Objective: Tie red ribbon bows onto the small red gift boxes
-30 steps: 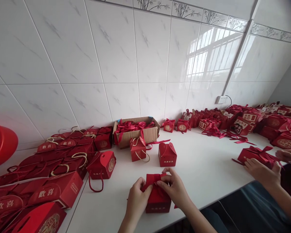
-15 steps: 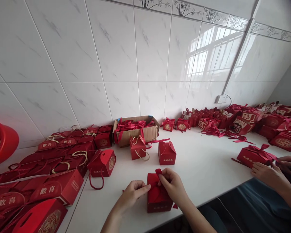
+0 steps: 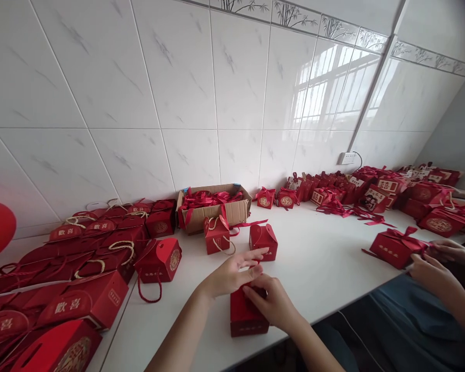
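Observation:
A small red box stands near the front edge of the white table, its top largely hidden by my hands. My left hand is over the box's far side, thumb and forefinger closed together above the top, other fingers stretched to the right; what they pinch is too small to make out. My right hand has its fingers bent onto the top of the box from the right, touching its upper flaps. Just behind stands another red box, partly covered by my left fingertips.
Red boxes with cord handles fill the left side. An open cardboard box of red ribbons is at the wall. A person's hands hold a ribboned box at right.
My left hand has moved up and right, from the box's left side to over its top beside my right hand. The camera view has shifted slightly.

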`<state>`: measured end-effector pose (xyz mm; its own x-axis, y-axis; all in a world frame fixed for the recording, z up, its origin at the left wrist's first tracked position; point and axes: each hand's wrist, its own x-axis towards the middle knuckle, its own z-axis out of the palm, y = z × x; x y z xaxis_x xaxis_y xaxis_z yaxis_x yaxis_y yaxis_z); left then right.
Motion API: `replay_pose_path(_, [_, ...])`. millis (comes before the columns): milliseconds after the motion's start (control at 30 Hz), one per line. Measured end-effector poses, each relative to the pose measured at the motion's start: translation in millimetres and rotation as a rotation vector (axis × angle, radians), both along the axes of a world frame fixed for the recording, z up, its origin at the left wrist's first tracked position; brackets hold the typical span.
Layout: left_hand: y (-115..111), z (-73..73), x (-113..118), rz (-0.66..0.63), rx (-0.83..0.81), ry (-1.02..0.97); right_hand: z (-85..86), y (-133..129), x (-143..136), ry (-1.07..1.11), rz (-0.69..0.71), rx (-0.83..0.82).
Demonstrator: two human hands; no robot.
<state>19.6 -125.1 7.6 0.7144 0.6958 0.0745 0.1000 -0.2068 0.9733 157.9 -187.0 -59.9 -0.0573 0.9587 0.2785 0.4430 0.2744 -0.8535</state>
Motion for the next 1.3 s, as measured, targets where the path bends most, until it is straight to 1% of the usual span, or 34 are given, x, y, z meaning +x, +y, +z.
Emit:
replay_pose_path(33, [2, -5.8, 1, 0.036, 0.039, 0.009, -1.5, 1, 0, 0.039, -0.012, -0.018])
replay_pose_path(133, [3, -28.1, -5, 0.29, 0.194, 0.044, -4.2, 2, 0, 0.113, -0.005, -0.04])
replay_pose_path(167, [2, -35.5, -9, 0.344, 0.22, 0.069, -4.7, 3, 0, 0.12, 0.003, -0.036])
replay_pose_path(267, [-5, -54.3, -18, 0.396, 0.228, 0.131, -7.6, 4, 0, 0.175, 0.015, -0.034])
replay_pose_path(400, [-14, -69.4, -20, 0.496, 0.232, 0.068, -17.7, 5, -3, 0.359, -0.069, -0.02])
replay_pose_path(467, [-17, -72.7, -20, 0.485, 0.217, 0.055, -22.2, 5, -5, 0.376, -0.092, 0.003])
replay_pose_path(533, [-18, -73.9, -21, 0.458, 0.207, 0.066, -24.2, 4, -6, 0.333, -0.077, 0.024])
replay_pose_path(633, [-18, -74.6, -21, 0.453, 0.225, 0.071, -22.9, 3, -6, 0.25, -0.074, 0.058])
replay_pose_path(867, [-18, -81.3, -18, 0.524, 0.361, 0.072, -19.9, -2, -4, 0.039, -0.104, 0.166])
replay_pose_path(967, [-19, -83.8, -16, 0.551, 0.439, 0.101, -21.0, -3, -3, -0.005, -0.163, 0.174])
replay_pose_path(1033, [-20, -85.4, -15, 0.548, 0.468, 0.076, -22.0, -2, -2, 0.023, -0.201, 0.154])
replay_pose_path(1100, [-20, -86.9, -12, 0.532, 0.452, 0.01, -23.3, -1, -1, 0.113, -0.199, 0.095])
replay_pose_path(1200, [-21, -88.6, -8, 0.513, 0.364, -0.052, -26.3, 0, -2, 0.266, -0.135, -0.028])
replay_pose_path(1300, [-21, -88.9, -4, 0.51, 0.293, -0.051, -30.7, 0, -5, 0.388, -0.084, -0.106])
